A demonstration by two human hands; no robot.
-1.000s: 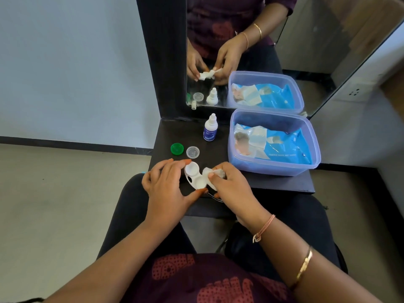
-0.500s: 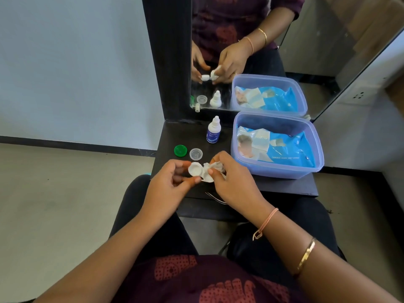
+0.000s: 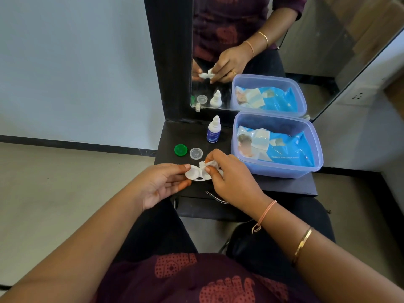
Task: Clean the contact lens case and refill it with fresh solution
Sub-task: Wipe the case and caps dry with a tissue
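Left hand (image 3: 161,185) grip: narrow pinch, forefinger on top and thumb underneath, on the left end of the white case (image 3: 195,173). Other fingers hang loosely curled below it and touch nothing.

Right hand (image 3: 234,182) grip: thumb and fingertips closed on a crumpled white wipe (image 3: 211,165), which is pressed onto the right half of the case. That half is covered by wipe and fingers, so I can't tell how deep the wipe sits in the well. The left well is visible and has no cap on it. There's a small dark oval on the case's near edge, too small to identify.

Places, taken from the bottle (image 3: 213,130):
- Case: in front of it, toward the person. Held in both hands over the front part of the dark bench (image 3: 288,185), not resting on it.
- Green cap (image 3: 180,149) and clear cap (image 3: 196,153): front-left of it, side by side on the bench, apart from the case.
- Bottle: upright, white nozzle up, label too small to read.
- Clear plastic box (image 3: 279,170): just to its right, lid off, with a blue pack (image 3: 286,147) lying inside.
- Mirror (image 3: 323,44): behind it, repeating the hands, caps, bottle and box.
- Thin metal tool (image 3: 215,197): further front, at the bench edge. It's mostly hidden under the right hand, possibly tweezers, can't confirm.
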